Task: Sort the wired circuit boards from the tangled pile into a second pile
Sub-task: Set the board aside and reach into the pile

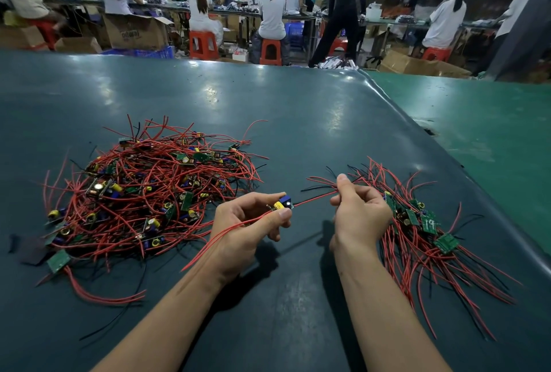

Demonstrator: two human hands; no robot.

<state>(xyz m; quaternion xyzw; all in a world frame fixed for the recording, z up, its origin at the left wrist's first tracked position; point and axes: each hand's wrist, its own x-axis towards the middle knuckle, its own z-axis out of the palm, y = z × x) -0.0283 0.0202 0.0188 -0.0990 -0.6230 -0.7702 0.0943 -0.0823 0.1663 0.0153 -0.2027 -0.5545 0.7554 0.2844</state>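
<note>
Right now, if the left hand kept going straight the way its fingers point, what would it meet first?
The left hand, pinching a small board, points rightward across the table. Its first contact would probably be the right hand, which grips the same board's red wire. The second pile lies beyond; depth is uncertain.

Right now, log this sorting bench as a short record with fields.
surface: dark green table
tangled pile: large, on the left
second pile: smaller, on the right, wires roughly aligned
left hand: fingers pinch one circuit board
right hand: grips that board's red wire, stretched between the hands
</note>
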